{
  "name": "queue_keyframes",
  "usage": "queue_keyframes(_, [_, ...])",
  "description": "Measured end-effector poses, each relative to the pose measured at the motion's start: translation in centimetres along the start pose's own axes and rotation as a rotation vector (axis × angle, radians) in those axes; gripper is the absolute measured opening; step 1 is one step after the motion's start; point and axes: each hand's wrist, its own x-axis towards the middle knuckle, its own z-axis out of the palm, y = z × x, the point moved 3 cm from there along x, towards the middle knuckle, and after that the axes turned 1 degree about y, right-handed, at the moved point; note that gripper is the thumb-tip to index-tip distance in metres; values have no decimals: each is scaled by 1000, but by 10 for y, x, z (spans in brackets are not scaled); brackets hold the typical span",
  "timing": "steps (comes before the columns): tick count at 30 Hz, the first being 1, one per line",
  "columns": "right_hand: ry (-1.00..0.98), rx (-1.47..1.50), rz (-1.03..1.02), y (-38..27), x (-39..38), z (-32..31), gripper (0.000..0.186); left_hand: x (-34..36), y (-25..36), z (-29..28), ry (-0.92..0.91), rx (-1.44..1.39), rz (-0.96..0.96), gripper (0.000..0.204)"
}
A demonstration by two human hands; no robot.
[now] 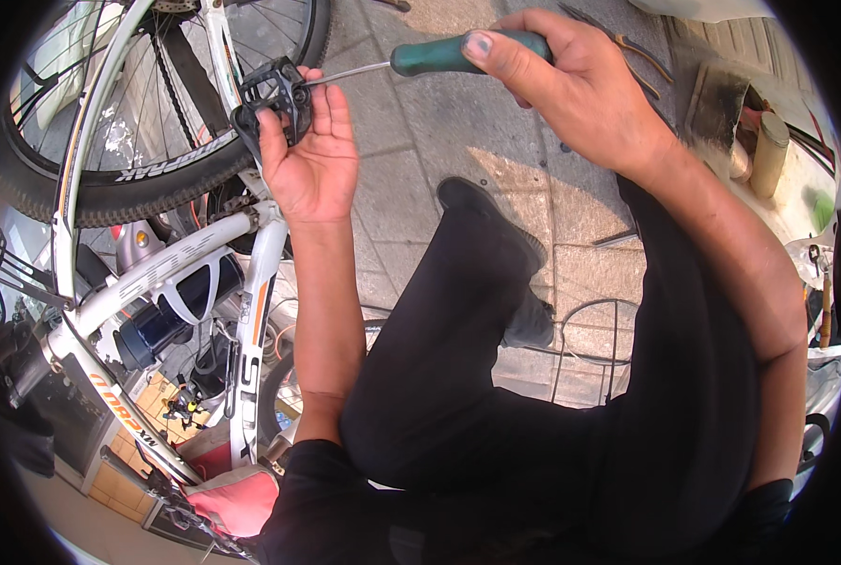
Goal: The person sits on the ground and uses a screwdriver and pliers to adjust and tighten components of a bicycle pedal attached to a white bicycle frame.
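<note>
My left hand (312,165) cradles a black bicycle component (284,99) beside the white frame tube and rear tyre, thumb against it and fingertips curled up at its side. My right hand (581,104) is wrapped round the green handle of a screwdriver (425,56), held nearly level. Its thin metal shaft runs left to the component, where the tip meets it near my left fingertips; the exact contact is too small to tell. A white bicycle (129,254) lies at the left with a wheel (185,165) and a dark bottle in its cage (190,303).
Pliers (648,66) lie on the paving (392,169) at upper right, beside a worn container with a cylindrical can (767,155). A metal tool (614,237) lies near my right leg. My bent legs (439,330) fill the lower middle. A pink cloth item (237,499) is at lower left.
</note>
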Motion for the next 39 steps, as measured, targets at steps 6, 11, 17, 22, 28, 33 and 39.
queue_keyframes(6, [28,2,9,9,-1,4,45,2,-2,1,8,-7,7,50])
queue_keyframes(11, [-57,-36,221,-1,5,3,44,2,0,0,10,-34,-9,51])
queue_keyframes(17, [-106,68,55,7,4,9,42,0,1,0,27,-30,-1,52])
queue_keyframes(22, [-208,-21,-75,4,4,2,42,2,-3,-1,42,-30,-6,53])
queue_keyframes(28, [-213,-31,-61,14,6,18,39,0,-2,-3,53,-45,-20,54])
queue_keyframes(33, [-213,-8,-13,14,6,18,38,0,-1,-4,48,-37,-17,54])
queue_keyframes(39, [-157,27,-25,18,5,21,44,-1,-2,-3,53,-34,-30,53])
